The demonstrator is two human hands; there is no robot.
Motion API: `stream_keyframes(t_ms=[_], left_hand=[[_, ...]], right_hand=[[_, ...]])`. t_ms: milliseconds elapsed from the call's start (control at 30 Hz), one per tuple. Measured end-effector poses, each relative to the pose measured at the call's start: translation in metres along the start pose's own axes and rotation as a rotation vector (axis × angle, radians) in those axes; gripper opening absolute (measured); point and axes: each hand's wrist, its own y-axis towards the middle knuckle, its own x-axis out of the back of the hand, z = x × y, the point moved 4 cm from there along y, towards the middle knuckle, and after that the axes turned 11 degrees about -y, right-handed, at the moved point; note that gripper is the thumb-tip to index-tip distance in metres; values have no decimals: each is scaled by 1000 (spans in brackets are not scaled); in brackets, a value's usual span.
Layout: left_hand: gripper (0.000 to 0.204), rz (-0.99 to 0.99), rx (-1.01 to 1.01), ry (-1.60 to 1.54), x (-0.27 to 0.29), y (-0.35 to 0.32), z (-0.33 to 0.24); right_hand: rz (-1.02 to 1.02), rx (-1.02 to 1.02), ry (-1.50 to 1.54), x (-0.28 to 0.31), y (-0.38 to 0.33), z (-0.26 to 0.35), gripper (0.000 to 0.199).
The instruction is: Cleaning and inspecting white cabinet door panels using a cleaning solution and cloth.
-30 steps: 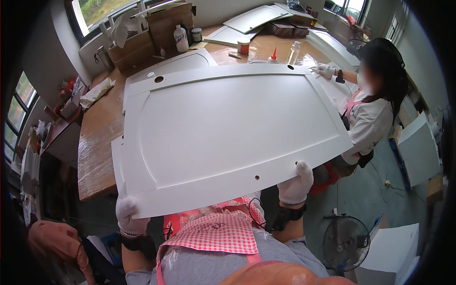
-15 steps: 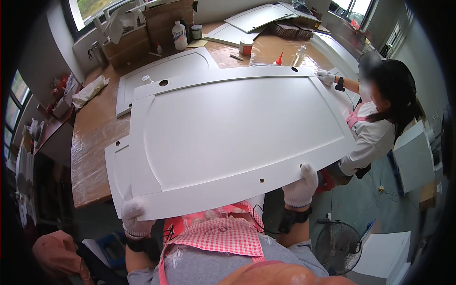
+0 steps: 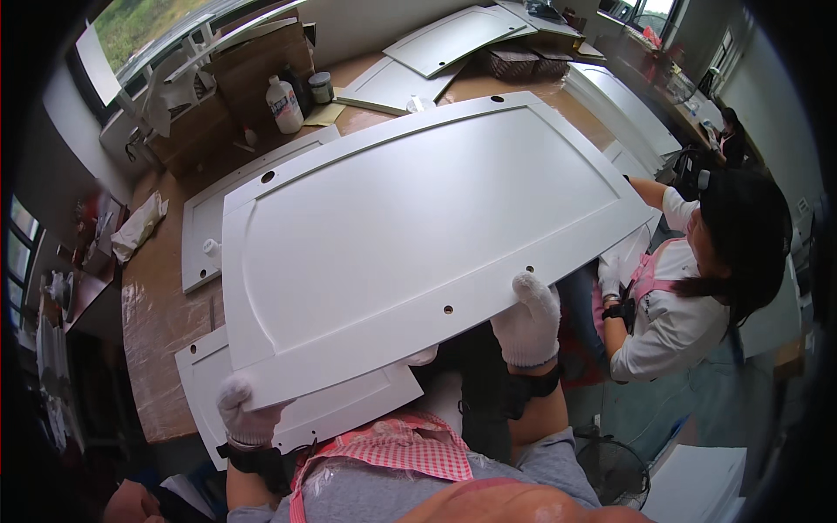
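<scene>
A large white cabinet door panel (image 3: 418, 227) with a recessed centre and several round holes is held up in front of me, above the table. My left hand (image 3: 248, 414), in a white knit glove, grips its near left corner. My right hand (image 3: 529, 321), gloved likewise, is closed on its near edge beside a small hole. Both thumbs lie on top; the other fingers are mostly hidden beneath. Partly under it, close to my pink checked apron (image 3: 410, 446), lies another white panel (image 3: 362, 397). A third white panel (image 3: 202, 240) rests on the table's left part.
A co-worker (image 3: 671, 288) is at the right, close to the panel's right end. On the wrapped table (image 3: 161, 349) stand a white bottle (image 3: 284, 105) and a dark jar (image 3: 321, 87). More white panels (image 3: 453, 39) lie at the back. A fan (image 3: 610, 471) stands low right.
The held panel has shifted away from me and leftward, uncovering more of the panel beneath. The co-worker's gloved hand has left its far right corner, and they have come lower and nearer.
</scene>
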Motion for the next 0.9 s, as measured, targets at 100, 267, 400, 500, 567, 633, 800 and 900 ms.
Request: stream_keyframes(t_ms=[100, 267, 400, 500, 567, 633, 800, 900], left_hand=[[61, -25, -14, 36, -14, 31, 23], [60, -111, 42, -40, -65, 62, 73], [57, -126, 40, -73, -105, 82, 103], [59, -122, 75, -107, -123, 98, 110], [65, -187, 70, 29, -131, 105, 105], [68, -110, 117, 3, -123, 115, 102], [73, -55, 128, -52, -143, 166, 103], [71, -46, 124, -93, -154, 194, 113]], right_hand=[[-23, -48, 6, 0, 33, 26, 47], [6, -119, -23, 12, 80, 66, 48], [28, -190, -43, 14, 112, 82, 45], [50, -241, -40, -2, 126, 75, 38], [42, -270, -31, -1, 137, 67, 30], [28, -288, -19, -3, 144, 67, 22], [60, -247, -136, -9, 179, 76, 17], [87, -236, -229, -17, 206, 95, 20]])
